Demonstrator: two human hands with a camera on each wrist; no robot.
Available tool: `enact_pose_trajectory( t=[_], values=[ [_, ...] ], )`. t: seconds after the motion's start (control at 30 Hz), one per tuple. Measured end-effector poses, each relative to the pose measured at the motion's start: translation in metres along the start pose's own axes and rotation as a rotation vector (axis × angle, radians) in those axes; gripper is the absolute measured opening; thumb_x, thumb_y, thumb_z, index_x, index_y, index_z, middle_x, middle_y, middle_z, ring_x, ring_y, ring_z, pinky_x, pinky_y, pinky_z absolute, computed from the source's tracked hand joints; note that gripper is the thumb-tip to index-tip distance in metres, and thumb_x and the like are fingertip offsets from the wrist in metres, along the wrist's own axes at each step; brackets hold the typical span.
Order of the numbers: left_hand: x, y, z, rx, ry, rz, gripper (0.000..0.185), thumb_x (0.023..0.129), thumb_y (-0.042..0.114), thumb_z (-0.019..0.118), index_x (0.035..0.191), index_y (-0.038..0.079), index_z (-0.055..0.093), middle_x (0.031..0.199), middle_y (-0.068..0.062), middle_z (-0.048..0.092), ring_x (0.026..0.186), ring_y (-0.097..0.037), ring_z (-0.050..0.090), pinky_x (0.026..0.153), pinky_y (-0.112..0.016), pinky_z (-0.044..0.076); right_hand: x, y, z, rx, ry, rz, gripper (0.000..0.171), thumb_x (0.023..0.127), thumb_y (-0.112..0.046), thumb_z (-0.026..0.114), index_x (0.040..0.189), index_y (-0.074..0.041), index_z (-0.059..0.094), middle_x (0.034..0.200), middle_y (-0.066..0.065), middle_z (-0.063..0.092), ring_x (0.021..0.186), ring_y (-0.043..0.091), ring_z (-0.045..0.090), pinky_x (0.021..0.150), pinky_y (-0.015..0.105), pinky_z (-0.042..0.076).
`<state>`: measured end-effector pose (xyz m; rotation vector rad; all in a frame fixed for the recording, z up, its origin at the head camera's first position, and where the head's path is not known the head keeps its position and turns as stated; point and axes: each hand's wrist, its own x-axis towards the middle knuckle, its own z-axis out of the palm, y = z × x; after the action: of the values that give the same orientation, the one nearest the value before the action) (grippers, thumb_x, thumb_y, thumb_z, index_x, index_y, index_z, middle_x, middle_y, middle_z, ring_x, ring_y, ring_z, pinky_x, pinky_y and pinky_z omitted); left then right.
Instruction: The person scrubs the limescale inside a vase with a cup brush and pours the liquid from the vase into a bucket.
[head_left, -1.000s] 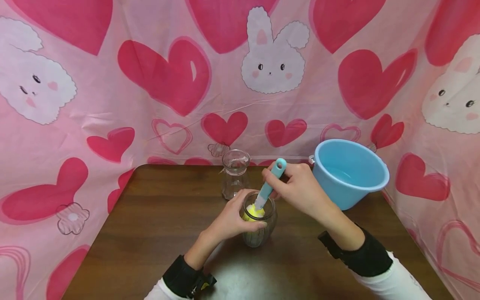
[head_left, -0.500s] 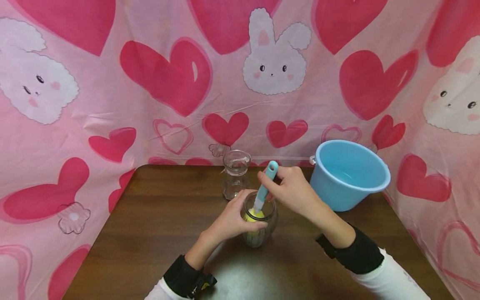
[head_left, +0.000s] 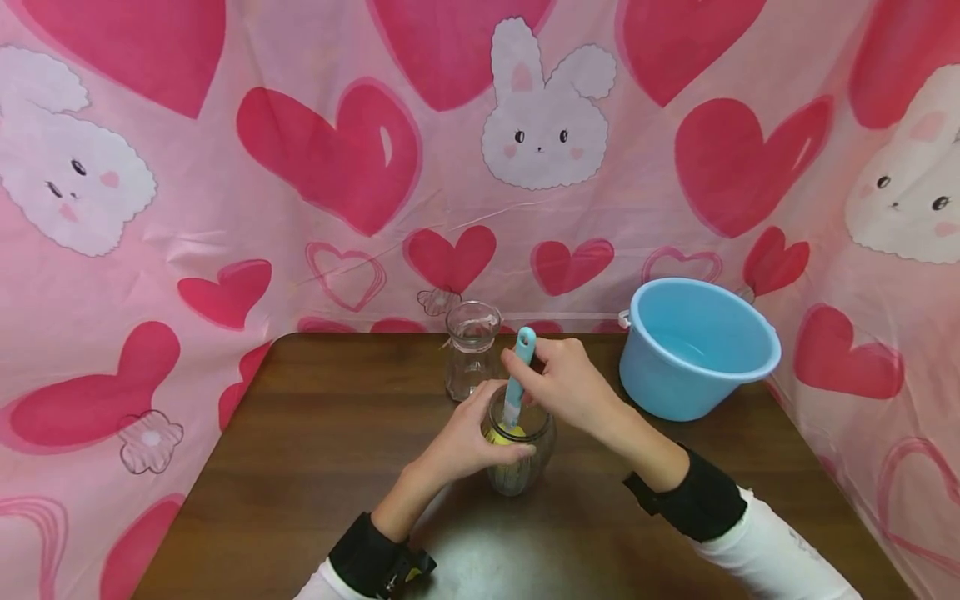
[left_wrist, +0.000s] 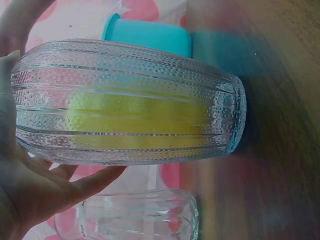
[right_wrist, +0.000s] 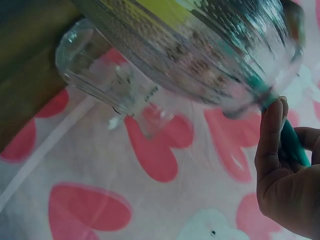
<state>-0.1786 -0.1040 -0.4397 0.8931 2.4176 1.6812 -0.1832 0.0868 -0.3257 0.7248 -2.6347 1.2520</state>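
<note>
A ribbed glass jar stands on the table, and my left hand grips it round the top, thumb on the near side. Between thumb and fingers, my right hand pinches the light blue handle of a sponge bottle brush, which enters the jar mouth almost upright. The brush's yellow sponge head is inside the jar, as the left wrist view shows through the bumpy glass. From the right wrist, the green-looking handle shows in the curled fingers; the jar is blurred there.
Close behind the jar stands a second, clear glass jar with a narrowed neck. A light blue bucket sits at the back right of the brown wooden table. A pink curtain with hearts and rabbits hangs round the table.
My right hand has moved left and slightly down with the brush. Its handle now stands more upright, and the sponge sits a little deeper in the jar. The left hand has kept its place.
</note>
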Motion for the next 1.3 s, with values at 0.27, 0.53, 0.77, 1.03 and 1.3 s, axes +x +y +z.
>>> enact_pose_trajectory(
  t=[0.27, 0.53, 0.77, 1.03, 1.3],
  values=[
    [0.0, 0.002, 0.0, -0.002, 0.01, -0.036, 0.075, 0.077, 0.034, 0.089, 0.142, 0.023, 0.052, 0.124, 0.006, 0.056, 0.11, -0.014, 0.057, 0.09, -0.037, 0.053, 0.005, -0.022, -0.029, -0.012, 0.166, -0.074, 0.018, 0.1, -0.024, 0.071, 0.089, -0.01, 0.076, 0.062, -0.005, 0.066, 0.055, 0.008, 0.064, 0.048, 0.031, 0.049],
    [-0.001, 0.001, 0.001, -0.006, 0.001, -0.024, 0.074, 0.079, 0.033, 0.09, 0.142, 0.024, 0.052, 0.131, 0.006, 0.056, 0.12, -0.015, 0.054, 0.102, -0.045, 0.048, 0.006, -0.007, -0.015, -0.024, 0.07, -0.015, 0.025, 0.102, -0.028, 0.068, 0.083, -0.011, 0.07, 0.06, -0.005, 0.063, 0.054, 0.009, 0.063, 0.051, 0.03, 0.049],
    [0.0, 0.0, 0.002, -0.006, 0.005, -0.02, 0.075, 0.079, 0.033, 0.09, 0.143, 0.022, 0.052, 0.127, 0.004, 0.056, 0.114, -0.015, 0.056, 0.095, -0.04, 0.052, 0.006, -0.013, -0.023, -0.027, 0.157, -0.061, 0.021, 0.1, -0.024, 0.071, 0.086, -0.009, 0.073, 0.061, -0.004, 0.065, 0.053, 0.011, 0.065, 0.048, 0.029, 0.048],
    [0.001, -0.001, 0.0, 0.01, 0.022, 0.017, 0.075, 0.077, 0.031, 0.091, 0.141, 0.019, 0.053, 0.125, 0.002, 0.058, 0.111, -0.016, 0.056, 0.092, -0.037, 0.052, 0.004, -0.021, -0.018, -0.03, 0.146, -0.076, 0.022, 0.101, -0.025, 0.069, 0.085, -0.011, 0.071, 0.06, -0.005, 0.062, 0.053, 0.007, 0.06, 0.048, 0.03, 0.047],
    [0.0, -0.001, 0.001, -0.012, -0.003, -0.004, 0.075, 0.081, 0.032, 0.088, 0.144, 0.02, 0.05, 0.131, 0.0, 0.055, 0.119, -0.018, 0.055, 0.099, -0.043, 0.052, 0.004, -0.008, 0.002, -0.015, -0.012, 0.009, 0.03, 0.103, -0.029, 0.066, 0.078, -0.011, 0.067, 0.057, -0.009, 0.061, 0.053, 0.008, 0.06, 0.049, 0.029, 0.047]
  ],
)
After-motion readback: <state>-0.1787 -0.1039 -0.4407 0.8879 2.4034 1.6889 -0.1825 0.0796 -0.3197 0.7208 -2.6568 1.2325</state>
